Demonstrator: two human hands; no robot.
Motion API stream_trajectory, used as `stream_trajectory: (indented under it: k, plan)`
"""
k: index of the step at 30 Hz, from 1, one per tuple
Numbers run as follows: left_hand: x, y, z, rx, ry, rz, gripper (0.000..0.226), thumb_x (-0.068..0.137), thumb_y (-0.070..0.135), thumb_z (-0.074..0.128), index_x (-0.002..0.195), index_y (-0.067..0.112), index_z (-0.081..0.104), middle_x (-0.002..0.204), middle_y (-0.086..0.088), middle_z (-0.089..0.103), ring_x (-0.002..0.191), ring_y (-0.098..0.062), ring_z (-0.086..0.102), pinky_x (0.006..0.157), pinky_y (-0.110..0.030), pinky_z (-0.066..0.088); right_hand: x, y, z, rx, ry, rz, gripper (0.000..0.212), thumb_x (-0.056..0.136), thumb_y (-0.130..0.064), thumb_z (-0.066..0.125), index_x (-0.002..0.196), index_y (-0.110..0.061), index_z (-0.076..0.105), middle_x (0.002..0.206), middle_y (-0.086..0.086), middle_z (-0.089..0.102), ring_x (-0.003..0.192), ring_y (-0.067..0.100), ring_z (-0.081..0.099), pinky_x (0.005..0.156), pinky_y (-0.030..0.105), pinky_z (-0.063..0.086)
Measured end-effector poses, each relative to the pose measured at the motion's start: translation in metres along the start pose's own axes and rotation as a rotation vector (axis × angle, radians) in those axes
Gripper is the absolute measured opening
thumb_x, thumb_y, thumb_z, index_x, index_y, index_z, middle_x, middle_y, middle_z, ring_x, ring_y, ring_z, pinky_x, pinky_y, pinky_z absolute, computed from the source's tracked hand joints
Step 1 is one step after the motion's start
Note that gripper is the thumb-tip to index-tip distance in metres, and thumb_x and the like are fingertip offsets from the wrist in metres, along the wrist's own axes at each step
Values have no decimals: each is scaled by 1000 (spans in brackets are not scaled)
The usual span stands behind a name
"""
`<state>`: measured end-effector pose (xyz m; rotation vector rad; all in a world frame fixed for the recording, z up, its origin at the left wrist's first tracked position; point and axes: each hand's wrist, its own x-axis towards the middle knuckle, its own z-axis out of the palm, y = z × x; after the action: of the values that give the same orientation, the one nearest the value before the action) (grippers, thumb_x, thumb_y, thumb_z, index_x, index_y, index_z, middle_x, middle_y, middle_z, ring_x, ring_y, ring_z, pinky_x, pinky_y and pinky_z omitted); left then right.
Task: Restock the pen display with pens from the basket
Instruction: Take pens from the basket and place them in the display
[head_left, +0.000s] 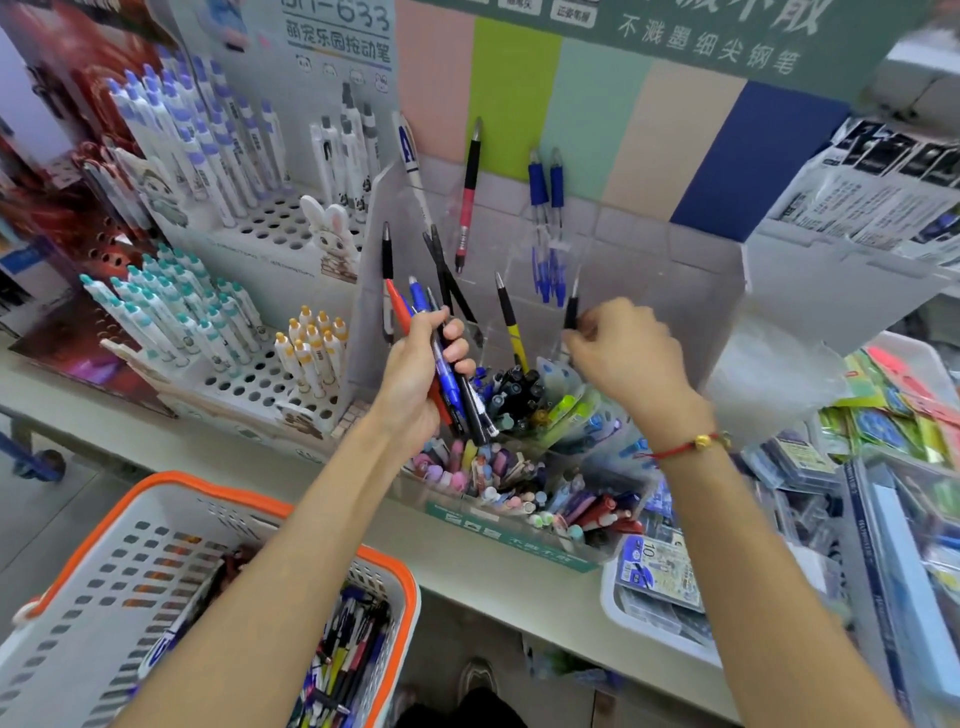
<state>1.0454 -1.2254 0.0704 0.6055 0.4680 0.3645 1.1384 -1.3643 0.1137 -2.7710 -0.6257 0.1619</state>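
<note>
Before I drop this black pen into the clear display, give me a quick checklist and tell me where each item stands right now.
1. Right hand pinches the black pen: ok.
2. Pen held upright over the clear display: ok.
3. Which compartment lies directly below the pen: cannot tell.
4. Left hand has a firm grip on the bundle of pens: ok.
5. Basket has pens left: ok.
6. Pen tip capped or retracted: cannot tell.
</note>
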Motion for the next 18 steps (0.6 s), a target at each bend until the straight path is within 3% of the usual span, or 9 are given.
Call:
stream_trajectory:
  k: [4,6,8,12,15,18]
  plan:
    - [-6,-6,5,-26,-70,-16,17,102,12,44,103,7,60,81,-2,70,69,-10,69,72,-26,60,-2,-2,0,-42,40,6,35,98,-36,51,111,-6,64,108,18,63,101,40,59,72,36,37]
    - [-8,-7,6,-46,-107,-10,18,102,9,43,107,6,60,90,-5,74,83,-15,72,82,-31,59,-10,-2,-8,65,180,-15,29,97,-34,55,112,-11,64,107,11,65,101,36,60,73,35,41]
    - [-9,-8,7,-51,-131,-5,18,102,10,43,110,6,59,94,-4,74,91,-16,72,87,-31,57,-19,-5,-14,250,226,-69,22,95,-36,57,101,-17,67,95,1,68,92,26,64,74,33,48]
    - [-6,-13,4,-56,-113,-26,35,101,17,45,133,4,50,122,-6,67,114,-18,64,96,-36,53,-32,-22,-4,338,-94,-149,30,89,-52,62,88,-24,74,82,-8,70,83,10,65,73,29,50]
    - [-8,-14,6,-20,-95,-45,36,100,21,48,134,8,54,134,-7,61,122,-20,59,88,-34,57,-36,-33,8,318,-92,-202,34,83,-55,67,94,-22,69,85,-10,67,81,7,63,75,29,53]
    - [-7,-16,7,-45,-62,-10,19,101,16,48,115,13,60,111,-2,72,104,-17,69,73,-29,59,-39,-42,16,193,-54,-230,35,81,-49,73,102,-22,62,89,-6,65,85,13,62,74,30,49]
